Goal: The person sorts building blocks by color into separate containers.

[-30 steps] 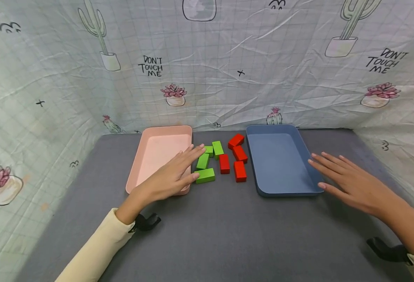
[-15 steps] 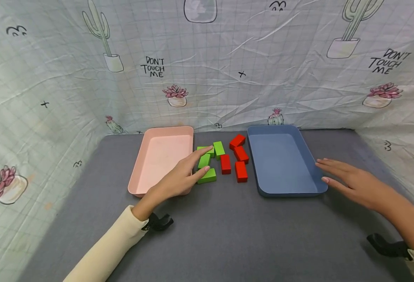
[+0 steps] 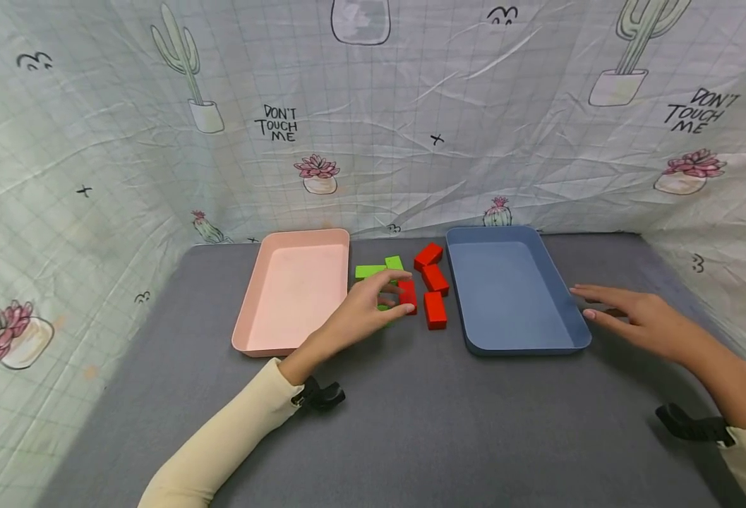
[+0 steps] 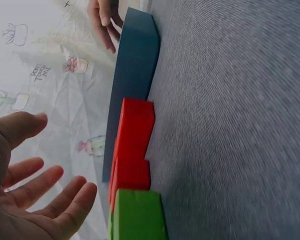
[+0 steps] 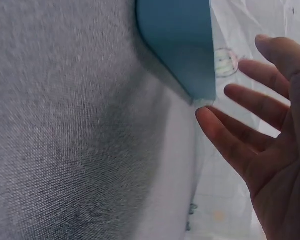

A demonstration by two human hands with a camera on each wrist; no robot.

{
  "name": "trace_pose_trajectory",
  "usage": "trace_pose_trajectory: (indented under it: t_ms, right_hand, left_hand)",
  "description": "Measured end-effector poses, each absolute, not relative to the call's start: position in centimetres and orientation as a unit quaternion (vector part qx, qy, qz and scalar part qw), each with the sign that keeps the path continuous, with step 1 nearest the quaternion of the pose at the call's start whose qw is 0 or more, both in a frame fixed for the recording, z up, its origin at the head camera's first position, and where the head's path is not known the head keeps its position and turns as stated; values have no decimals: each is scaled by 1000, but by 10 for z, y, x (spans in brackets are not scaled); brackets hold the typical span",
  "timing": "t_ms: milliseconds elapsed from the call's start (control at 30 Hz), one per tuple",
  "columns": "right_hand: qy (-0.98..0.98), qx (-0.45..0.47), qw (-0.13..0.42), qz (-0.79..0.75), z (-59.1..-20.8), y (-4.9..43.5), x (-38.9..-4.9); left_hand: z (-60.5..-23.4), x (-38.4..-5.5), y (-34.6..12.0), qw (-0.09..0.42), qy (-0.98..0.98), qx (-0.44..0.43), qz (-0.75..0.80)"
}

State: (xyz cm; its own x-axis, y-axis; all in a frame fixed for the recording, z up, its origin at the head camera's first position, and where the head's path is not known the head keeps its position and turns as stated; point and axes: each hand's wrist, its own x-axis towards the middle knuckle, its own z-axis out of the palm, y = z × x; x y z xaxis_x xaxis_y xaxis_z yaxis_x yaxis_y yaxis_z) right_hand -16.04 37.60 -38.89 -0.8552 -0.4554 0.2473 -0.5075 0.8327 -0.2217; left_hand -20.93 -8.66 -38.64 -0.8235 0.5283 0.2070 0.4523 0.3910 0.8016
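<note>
My left hand (image 3: 361,308) hovers above the green blocks, fingers loosely bent and spread, with nothing between thumb and fingertips. Its fingertips overlap one red block (image 3: 410,302) in the head view. A green block (image 3: 370,271) shows beyond the knuckles; others are partly hidden beneath the hand. To the right lie more red blocks (image 3: 435,311). The left wrist view shows a gap between the hand and the nearest green block (image 4: 140,216). My right hand (image 3: 655,327) is held beside the right wall of the blue tray (image 3: 512,293), holding nothing, its fingers slightly bent.
A pink tray (image 3: 293,282) stands left of the blocks, near my left forearm. Grey cloth (image 3: 436,423) covers the table. Behind and at the sides hangs a printed fabric sheet (image 3: 379,106). A black strap end (image 3: 325,396) sticks out at my left wrist.
My left hand has moved right from above the pink tray's edge to over the blocks, its fingers bending and thumb spreading. The right hand's fingers have bent slightly. The blocks have stayed put.
</note>
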Motion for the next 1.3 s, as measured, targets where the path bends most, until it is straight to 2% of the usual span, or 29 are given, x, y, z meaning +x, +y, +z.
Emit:
trace_pose_trajectory:
  t_ms: [200, 400, 667, 933, 1300]
  right_hand:
    - [-935, 275, 93, 205, -395, 384, -170]
    - [-936, 234, 51, 258, -399, 385, -175]
    - [-932, 260, 29, 251, -407, 385, -186]
    - [-925, 281, 1, 257, -413, 389, -195]
    - [-916, 279, -23, 288, -414, 392, -196]
  left_hand:
    - [-390, -215, -72, 59, 842, 295, 448]
    - [-391, -219, -62, 81, 853, 292, 425]
    - [-393, -222, -58, 112, 851, 286, 426]
    - [-393, -217, -55, 180, 846, 259, 431]
    - [-401, -216, -46, 202, 837, 248, 445]
